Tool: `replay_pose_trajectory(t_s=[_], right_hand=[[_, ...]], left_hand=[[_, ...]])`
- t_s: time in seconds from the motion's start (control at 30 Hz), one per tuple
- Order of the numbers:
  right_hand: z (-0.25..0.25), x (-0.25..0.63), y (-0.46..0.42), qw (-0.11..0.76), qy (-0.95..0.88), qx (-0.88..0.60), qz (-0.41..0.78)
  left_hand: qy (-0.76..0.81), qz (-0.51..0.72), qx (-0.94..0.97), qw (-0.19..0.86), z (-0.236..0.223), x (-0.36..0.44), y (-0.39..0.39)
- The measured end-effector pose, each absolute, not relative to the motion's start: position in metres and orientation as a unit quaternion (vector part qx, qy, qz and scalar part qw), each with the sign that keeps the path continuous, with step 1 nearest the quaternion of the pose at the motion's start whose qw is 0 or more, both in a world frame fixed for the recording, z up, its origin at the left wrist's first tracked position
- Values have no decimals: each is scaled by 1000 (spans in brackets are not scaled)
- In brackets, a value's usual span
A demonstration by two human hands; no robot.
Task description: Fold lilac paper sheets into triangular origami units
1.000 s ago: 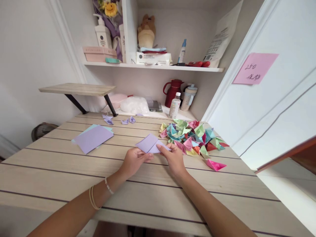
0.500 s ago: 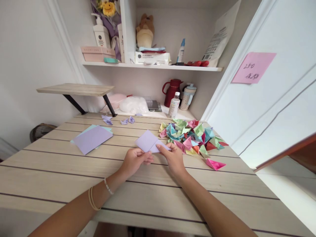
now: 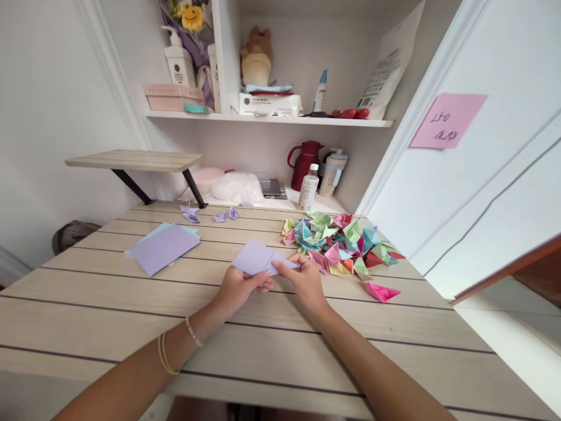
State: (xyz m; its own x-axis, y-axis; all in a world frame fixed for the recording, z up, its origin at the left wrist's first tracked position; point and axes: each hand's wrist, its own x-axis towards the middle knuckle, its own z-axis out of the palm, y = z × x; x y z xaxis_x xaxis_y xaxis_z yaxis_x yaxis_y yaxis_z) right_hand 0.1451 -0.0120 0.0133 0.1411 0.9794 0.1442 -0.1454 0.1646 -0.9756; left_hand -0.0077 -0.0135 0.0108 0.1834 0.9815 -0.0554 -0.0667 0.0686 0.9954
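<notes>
Centrally, a flat folded piece of plain lilac paper (image 3: 252,256) sits between both hands over the near middle of the bench (image 3: 272,351), its wider square part to the left and a narrower pointed part to the right, with a line where two layers meet; whether its underside touches the wood, I cannot tell. The left hand (image 3: 240,286), bracelets on its wrist, pinches the lower edge near that line, thumb on top and fingers curled below. The right hand (image 3: 305,279) holds the pointed end, its thumb laid flat on the upper face and its fingers mostly hidden behind. For a clean fold, I would judge, the left pinch should anchor the layers while the right thumb presses along the line, edges matched before any firm crease; too hard a squeeze could kink the thin paper, and a slipped layer would leave the points uneven. Just beyond the right hand lies a heap of folded paper boats in many colours (image 3: 352,231), with a single bright magenta paper boat (image 3: 383,292) nearer the front edge. To the left rests a loose flat lilac sheet (image 3: 166,250) on a pale blue sheet (image 3: 151,232), and farther back are small folded lilac pieces (image 3: 220,217).
</notes>
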Motion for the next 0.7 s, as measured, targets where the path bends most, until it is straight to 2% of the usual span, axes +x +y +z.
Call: replay_pose_trajectory(t_s=[0.23,0.7], right_hand=[[11,140,-15,589,-433,-381,567],[14,146,-13,604,-391,-377,583]], left_hand=[[441,479,495,576,19,-8,-16],[466,474,484,568,23,-10,-16]])
